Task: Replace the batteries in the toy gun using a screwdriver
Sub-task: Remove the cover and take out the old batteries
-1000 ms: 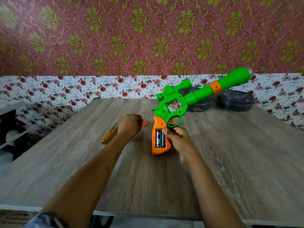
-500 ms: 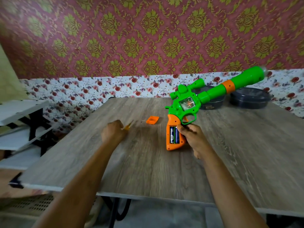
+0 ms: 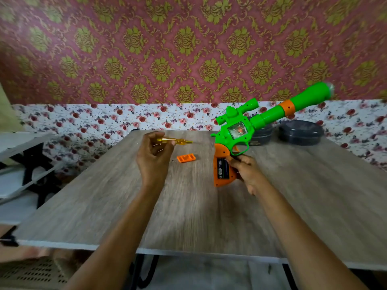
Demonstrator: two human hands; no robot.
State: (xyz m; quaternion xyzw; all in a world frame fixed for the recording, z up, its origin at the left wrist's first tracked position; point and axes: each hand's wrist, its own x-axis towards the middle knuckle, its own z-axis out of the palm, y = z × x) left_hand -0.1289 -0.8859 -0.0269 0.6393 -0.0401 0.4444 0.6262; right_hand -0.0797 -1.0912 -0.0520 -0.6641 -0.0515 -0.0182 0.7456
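A green toy gun (image 3: 240, 130) with an orange grip stands tilted over the wooden table (image 3: 199, 216), barrel pointing up to the right. My right hand (image 3: 246, 172) grips its orange handle from the right side. The battery bay in the grip is uncovered and shows batteries (image 3: 222, 168) inside. My left hand (image 3: 154, 156) is raised above the table and holds a yellow screwdriver (image 3: 174, 141) by its handle, lying level with its far end pointing right toward the gun. The small orange battery cover (image 3: 186, 158) lies on the table between my hands.
Two dark round lidded containers (image 3: 300, 132) sit at the table's back right, behind the gun. A white shelf unit with a black frame (image 3: 27, 164) stands left of the table. Patterned wallpaper covers the wall behind.
My left hand has picked the screwdriver up off the table and raised it. The right hand keeps holding the gun, which stays upright.
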